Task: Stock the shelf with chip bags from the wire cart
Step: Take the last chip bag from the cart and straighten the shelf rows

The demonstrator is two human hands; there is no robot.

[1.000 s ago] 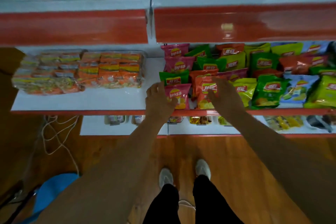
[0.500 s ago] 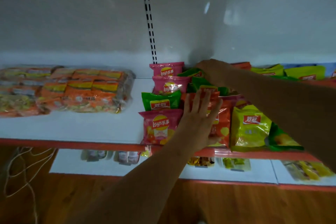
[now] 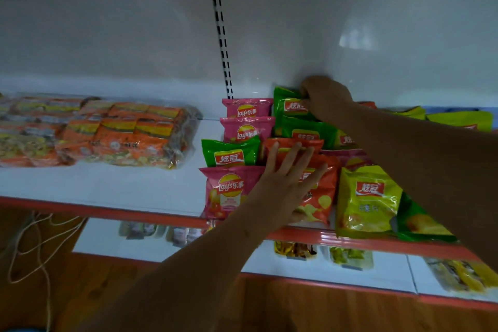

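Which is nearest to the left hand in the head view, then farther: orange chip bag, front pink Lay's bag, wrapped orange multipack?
1. Orange chip bag, under the left hand.
2. Front pink Lay's bag, just left.
3. Wrapped orange multipack, far left.

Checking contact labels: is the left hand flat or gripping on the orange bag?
Flat. The left hand lies fingers spread on the orange chip bag, not curled around it.

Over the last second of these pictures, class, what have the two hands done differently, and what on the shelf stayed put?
The right hand moved from the front orange bag to the back of the shelf and gripped the top of a green bag. The left hand shifted rightward off the front pink bag and now lies flat, fingers spread, on the orange bags. The wrapped multipacks stayed put.
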